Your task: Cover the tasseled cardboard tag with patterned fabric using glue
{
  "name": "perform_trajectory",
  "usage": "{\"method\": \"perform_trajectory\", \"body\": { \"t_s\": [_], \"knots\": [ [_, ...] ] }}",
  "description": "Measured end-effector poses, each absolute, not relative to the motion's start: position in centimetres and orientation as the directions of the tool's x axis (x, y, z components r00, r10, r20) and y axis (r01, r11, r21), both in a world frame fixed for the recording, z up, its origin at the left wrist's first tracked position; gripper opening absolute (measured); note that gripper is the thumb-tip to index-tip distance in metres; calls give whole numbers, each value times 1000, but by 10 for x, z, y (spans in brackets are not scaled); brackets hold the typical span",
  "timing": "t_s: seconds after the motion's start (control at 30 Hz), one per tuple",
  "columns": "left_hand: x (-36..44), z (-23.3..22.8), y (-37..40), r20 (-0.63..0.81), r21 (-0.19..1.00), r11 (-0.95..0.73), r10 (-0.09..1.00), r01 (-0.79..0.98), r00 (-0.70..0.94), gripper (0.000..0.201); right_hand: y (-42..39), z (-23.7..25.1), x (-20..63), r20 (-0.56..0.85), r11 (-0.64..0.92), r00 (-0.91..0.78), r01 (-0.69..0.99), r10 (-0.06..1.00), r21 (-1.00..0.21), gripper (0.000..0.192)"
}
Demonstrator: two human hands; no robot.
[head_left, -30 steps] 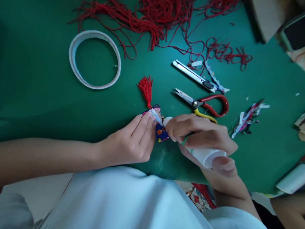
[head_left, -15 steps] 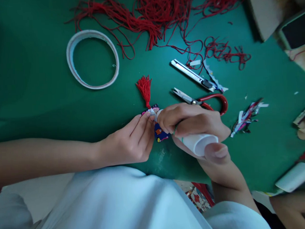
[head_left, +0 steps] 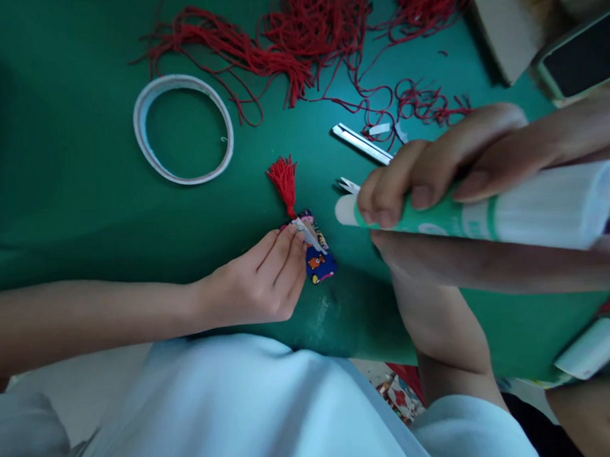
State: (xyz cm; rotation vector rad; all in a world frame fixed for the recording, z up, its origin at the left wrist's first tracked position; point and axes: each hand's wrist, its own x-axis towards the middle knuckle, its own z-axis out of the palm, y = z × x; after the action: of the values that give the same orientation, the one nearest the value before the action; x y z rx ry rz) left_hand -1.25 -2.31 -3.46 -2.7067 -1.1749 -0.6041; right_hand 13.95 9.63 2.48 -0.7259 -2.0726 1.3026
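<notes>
Two hands are occupied: the left hand (head_left: pixel 259 280) pinches the far left edge of a patterned cloth piece (head_left: pixel 320 262) near the front of the tabletop (head_left: pixel 109 222), its fingertips on a white strip (head_left: pixel 311 237); the right hand (head_left: pixel 472 136) is wrapped around a white-and-green glue bottle (head_left: pixel 477 219), raised to the right, well apart from the cloth. A red tassel (head_left: pixel 283 179) extends from the cloth's far end.

For clean work with the glue, the left pinch should stay firm enough to stop the strip slipping, with fingertips kept off any wet patch. The bottle would be best used with its rounded tip (head_left: pixel 345 210) low along the strip, under light, even pressure; too much could spread onto the print or mat the threads. Whether any glue is on the cloth is too small to tell.

Half a second earlier, the tip was at the cloth and the bottle partly covered it. Now the bottle is off to the right and nearer the camera, leaving the strip in view but hiding most of the scissors (head_left: pixel 348 185) and part of the utility knife (head_left: pixel 359 143). The left hand's pinch looks unchanged.
</notes>
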Motion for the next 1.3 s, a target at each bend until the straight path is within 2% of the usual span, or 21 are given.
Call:
{"method": "perform_trajectory", "body": {
  "t_s": [0.03, 0.07, 0.1, 0.2, 0.27, 0.37, 0.43, 0.47, 0.5, 0.57, 0.63, 0.7, 0.8, 1.13, 1.3],
  "knots": [
    [-13, -35, -22, 421, 24, -688, 665, 725, 617, 26, 93, 24, 146, 157, 212, -538, 41, 828, -976, 52],
    [-14, -35, -21, 431, 8, -689, 656, 724, 620, 25, 89, 22, 152, 161, 143, -468, -74, 869, -987, 57],
    [-14, -35, -20, 436, -5, -691, 648, 722, 624, 25, 84, 19, 158, 219, 179, -331, -149, 918, -973, 60],
    [-17, -35, -18, 448, -1, -716, 624, 698, 641, 26, 70, 7, 177, 170, 148, -308, -91, 936, -985, 53],
    [-18, -34, -18, 472, 19, -743, 597, 669, 649, 25, 62, -1, 188, 231, 203, -256, -131, 939, -970, 50],
    [-17, -34, -20, 490, 29, -786, 549, 617, 677, 24, 50, -5, 200, 241, 213, -324, -118, 915, -970, 42],
    [-17, -35, -21, 461, 27, -802, 540, 597, 704, 27, 42, -2, 205, 243, 268, -372, 17, 896, -963, 31],
    [-16, -34, -21, 442, 23, -804, 541, 594, 715, 29, 38, 0, 207, 267, 350, -451, 111, 852, -930, 25],
    [-16, -34, -21, 429, 20, -802, 546, 597, 719, 31, 34, 3, 208, 311, 487, -538, 220, 783, -845, 18],
    [-16, -32, -20, 406, 11, -792, 562, 611, 721, 32, 28, 6, 209, 315, 761, -762, 336, 566, -555, 12],
    [-16, -31, -19, 387, 10, -780, 581, 626, 716, 32, 24, 6, 208, 229, 874, -870, 349, 436, -338, 6],
    [-15, -29, -18, 364, 1, -777, 586, 629, 724, 31, 22, 1, 206, 173, 898, -897, 357, 407, -258, 9],
    [-15, -27, -16, 342, -16, -782, 582, 623, 738, 32, 18, -8, 203, 178, 901, -893, 371, 412, -226, 13],
    [-15, -23, -3, 317, -36, -744, 625, 668, 713, 31, 16, -13, 203, 246, 901, -876, 357, 414, -247, 13],
    [-14, -24, -6, 285, -47, -725, 649, 687, 705, 35, 18, -13, 206, 249, 899, -867, 390, 431, -201, 14]
  ]
}}
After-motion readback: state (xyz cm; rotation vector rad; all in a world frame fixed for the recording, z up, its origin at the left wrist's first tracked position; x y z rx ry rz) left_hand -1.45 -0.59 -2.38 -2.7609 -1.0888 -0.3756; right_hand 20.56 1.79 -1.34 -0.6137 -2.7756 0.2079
